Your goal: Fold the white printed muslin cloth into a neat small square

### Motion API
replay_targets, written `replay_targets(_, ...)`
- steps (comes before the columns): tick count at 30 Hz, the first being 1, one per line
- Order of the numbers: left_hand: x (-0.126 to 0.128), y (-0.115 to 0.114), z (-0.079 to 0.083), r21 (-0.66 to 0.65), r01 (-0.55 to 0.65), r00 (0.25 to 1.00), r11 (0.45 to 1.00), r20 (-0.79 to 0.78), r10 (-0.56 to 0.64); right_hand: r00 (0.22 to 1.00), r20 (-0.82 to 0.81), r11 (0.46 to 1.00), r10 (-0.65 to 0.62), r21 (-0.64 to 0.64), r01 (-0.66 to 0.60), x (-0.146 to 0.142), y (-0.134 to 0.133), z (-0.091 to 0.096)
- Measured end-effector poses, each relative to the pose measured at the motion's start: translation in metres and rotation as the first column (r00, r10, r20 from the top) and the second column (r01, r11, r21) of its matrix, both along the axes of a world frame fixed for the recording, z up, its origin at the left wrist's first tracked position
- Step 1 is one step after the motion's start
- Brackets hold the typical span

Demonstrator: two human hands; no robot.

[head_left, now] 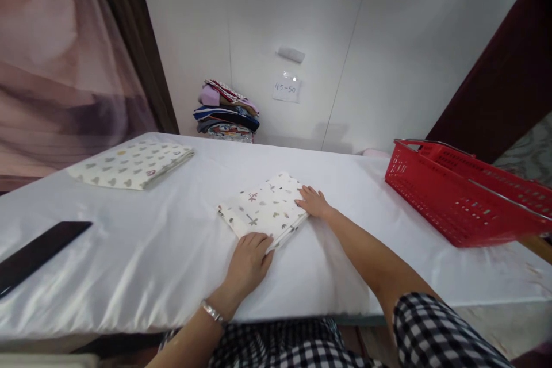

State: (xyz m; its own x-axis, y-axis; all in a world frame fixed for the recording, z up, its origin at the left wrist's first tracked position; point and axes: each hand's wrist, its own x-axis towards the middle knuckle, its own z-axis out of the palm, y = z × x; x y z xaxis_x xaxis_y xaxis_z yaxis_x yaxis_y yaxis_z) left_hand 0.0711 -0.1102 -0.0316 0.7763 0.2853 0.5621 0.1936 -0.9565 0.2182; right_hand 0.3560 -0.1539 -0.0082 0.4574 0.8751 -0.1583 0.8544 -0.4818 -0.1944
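Observation:
A folded white cloth [269, 204] with small printed palm trees, leaves and starfish lies on the table in front of me. My left hand [250, 261] rests on its near edge, fingers lying on the fabric and thumb apart at the near corner. On the cloth's right corner lies my right hand [314, 202], its fingers spread and flat. Several layers show along the right side of the fold. To the left is a second folded cloth [133, 164], cream with grey cloud-like shapes, touched by neither hand.
A white sheet [172, 253] covers the table. A red plastic basket [457, 195] stands at the right. A dark flat object [38, 253] lies at the left. Beyond the far edge is a stack of folded fabrics [227, 112], beside a wall paper [286, 89] marked 45-50.

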Motion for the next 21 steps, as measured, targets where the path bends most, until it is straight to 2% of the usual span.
replay_targets(4,-0.001,-0.001,0.001,-0.02,-0.004,1.0,1.0,0.002,0.004,0.999,0.036,0.999,0.006,-0.036,-0.005,-0.005,0.003,0.009)
replay_targets(8,-0.002,-0.003,0.003,-0.071,-0.004,0.999,0.997,-0.036,0.001,0.987,0.151,0.992,0.06,0.097,-0.075,-0.026,0.012,0.014)
replay_targets(10,-0.002,-0.005,0.005,-0.099,-0.003,0.998,0.995,-0.063,-0.003,0.984,0.157,0.987,0.089,0.122,-0.108,-0.036,0.016,0.01)
replay_targets(12,-0.003,-0.008,0.008,-0.119,0.0,0.997,0.993,-0.075,-0.009,0.988,0.128,0.993,0.085,0.067,-0.094,-0.043,0.017,0.002)
replay_targets(14,-0.005,-0.013,0.01,-0.142,0.002,0.997,0.99,-0.076,-0.012,0.991,0.113,0.997,0.069,0.01,-0.071,-0.045,0.018,-0.007)
replay_targets(17,-0.009,-0.017,0.011,-0.212,0.006,0.998,0.977,-0.056,-0.019,0.99,0.119,0.997,0.071,0.011,-0.073,-0.043,0.018,-0.016)
replay_targets(19,-0.012,-0.014,0.011,-0.269,0.024,1.0,0.963,-0.009,-0.028,0.989,0.125,0.997,0.076,0.021,-0.079,-0.041,0.017,-0.018)
replay_targets(21,-0.016,0.0,0.011,-0.305,0.001,0.998,0.952,0.056,0.017,0.987,0.142,0.996,0.079,0.029,-0.084,-0.041,0.015,-0.019)
